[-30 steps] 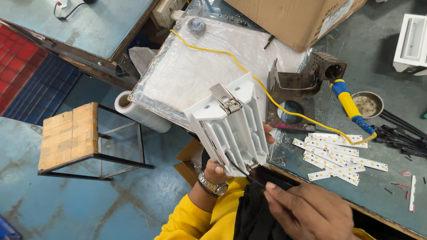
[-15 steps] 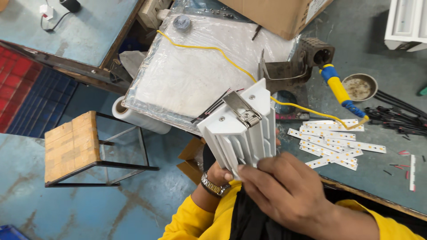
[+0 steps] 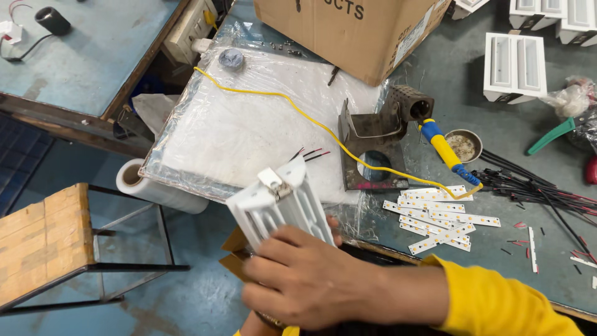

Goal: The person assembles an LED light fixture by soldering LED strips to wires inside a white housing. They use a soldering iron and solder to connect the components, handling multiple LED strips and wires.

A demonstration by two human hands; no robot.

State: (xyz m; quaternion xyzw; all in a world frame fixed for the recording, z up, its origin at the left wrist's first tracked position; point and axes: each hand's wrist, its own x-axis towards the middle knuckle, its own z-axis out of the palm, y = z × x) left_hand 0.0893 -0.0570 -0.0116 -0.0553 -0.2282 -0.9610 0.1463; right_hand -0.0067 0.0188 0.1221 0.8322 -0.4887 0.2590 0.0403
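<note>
One white ribbed housing point(image 3: 280, 208) sits at the centre of the action, held up over the near edge of the bench, tilted with its metal spring clip point(image 3: 273, 180) at twelve o'clock and thin wires poking out at one o'clock. Right hand point(image 3: 305, 280) is wrapped across its lower end, fingers curled closed on the ribs. Left hand is hidden underneath, so I cannot tell its grip. Best handling here, by my reading: keep the hold on the ribs, clear of the clip and the loose wires. At one o'clock lies a plastic-wrapped white board point(image 3: 249, 137) with a yellow cable point(image 3: 292, 102) snaking across. Three o'clock, a fan of LED strips point(image 3: 441, 214); at two o'clock, a soldering iron point(image 3: 444, 149) resting in its metal stand point(image 3: 373, 146), worth steering clear of.
</note>
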